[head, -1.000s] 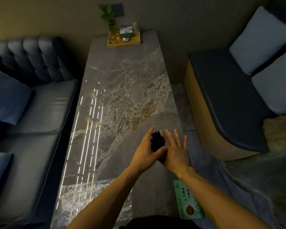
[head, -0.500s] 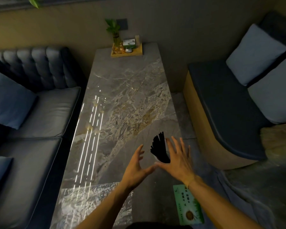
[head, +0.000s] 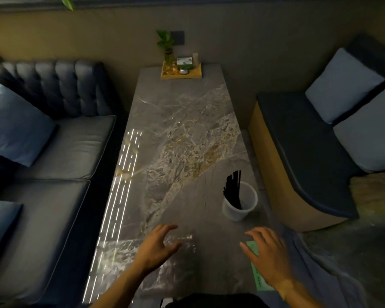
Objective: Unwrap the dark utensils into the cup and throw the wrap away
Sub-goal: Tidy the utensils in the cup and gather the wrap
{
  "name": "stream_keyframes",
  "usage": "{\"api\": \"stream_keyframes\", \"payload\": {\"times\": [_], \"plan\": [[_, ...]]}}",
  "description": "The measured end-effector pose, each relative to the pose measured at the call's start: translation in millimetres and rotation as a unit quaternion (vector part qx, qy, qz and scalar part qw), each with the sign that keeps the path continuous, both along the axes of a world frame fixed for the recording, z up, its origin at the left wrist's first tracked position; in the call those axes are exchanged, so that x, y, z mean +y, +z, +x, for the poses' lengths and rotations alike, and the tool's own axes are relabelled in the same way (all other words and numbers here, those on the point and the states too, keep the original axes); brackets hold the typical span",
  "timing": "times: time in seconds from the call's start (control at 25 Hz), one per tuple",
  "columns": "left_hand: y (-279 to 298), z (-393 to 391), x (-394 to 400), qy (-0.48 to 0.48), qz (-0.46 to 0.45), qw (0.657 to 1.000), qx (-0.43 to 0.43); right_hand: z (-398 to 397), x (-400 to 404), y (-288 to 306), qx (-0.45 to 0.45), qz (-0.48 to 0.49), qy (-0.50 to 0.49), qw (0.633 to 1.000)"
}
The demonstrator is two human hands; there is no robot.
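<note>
A white translucent cup (head: 247, 209) stands near the right edge of the marble table (head: 182, 134). A bunch of thin dark utensils (head: 233, 190) leans in it, fanned toward the upper left. Clear crumpled wrap (head: 182, 241) lies flat on the table in front of me. My left hand (head: 159, 247) hovers over the wrap's left side, fingers spread, holding nothing. My right hand (head: 267, 252) is spread above a green card (head: 259, 276) at the table's right edge, also holding nothing.
A wooden tray (head: 181, 73) with a plant vase and small items sits at the table's far end. A dark sofa (head: 42, 163) with cushions runs along the left. A bench (head: 302, 156) with pillows stands on the right.
Both hands have let go of the dark utensils and pulled back toward me, apart from each other. The utensils now stand in the cup. The camera has tilted upward.
</note>
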State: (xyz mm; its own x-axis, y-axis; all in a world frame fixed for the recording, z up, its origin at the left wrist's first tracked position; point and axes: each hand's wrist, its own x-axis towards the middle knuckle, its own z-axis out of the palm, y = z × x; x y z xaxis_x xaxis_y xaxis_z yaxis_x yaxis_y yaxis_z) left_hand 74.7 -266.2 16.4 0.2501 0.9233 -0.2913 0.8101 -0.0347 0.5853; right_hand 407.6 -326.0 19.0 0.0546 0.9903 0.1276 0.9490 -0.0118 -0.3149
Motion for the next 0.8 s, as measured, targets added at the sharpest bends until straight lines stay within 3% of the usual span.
{"api": "stream_keyframes", "payload": {"times": [0.08,0.2,0.32,0.44,0.56,0.68,0.8], "plan": [[0.2,-32.9,-4.3,-0.034,0.011,0.999,0.040,-12.4,-6.2,-8.2,-0.027,-0.111,0.035,0.993],[-2.6,-91.2,-12.5,-0.088,0.013,0.986,0.143,-44.3,-5.9,-21.8,-0.085,-0.282,0.100,0.950],[-7.4,-143.3,-17.2,-0.104,-0.031,0.966,0.235,-86.2,0.5,-29.9,-0.102,-0.345,0.114,0.926],[-11.8,-173.5,-15.6,-0.100,-0.067,0.958,0.261,-120.6,-1.0,-38.0,-0.081,-0.360,0.072,0.927],[-16.3,-175.9,-12.7,-0.099,-0.065,0.962,0.246,-141.4,-6.2,-47.3,0.035,-0.377,-0.022,0.925],[-24.2,-167.6,-10.9,-0.112,-0.054,0.964,0.233,-158.7,-14.1,-54.3,0.216,-0.387,-0.144,0.885],[-32.0,-162.7,-12.4,-0.105,-0.048,0.969,0.220,-170.9,-22.7,-57.9,0.319,-0.363,-0.211,0.850]]}}
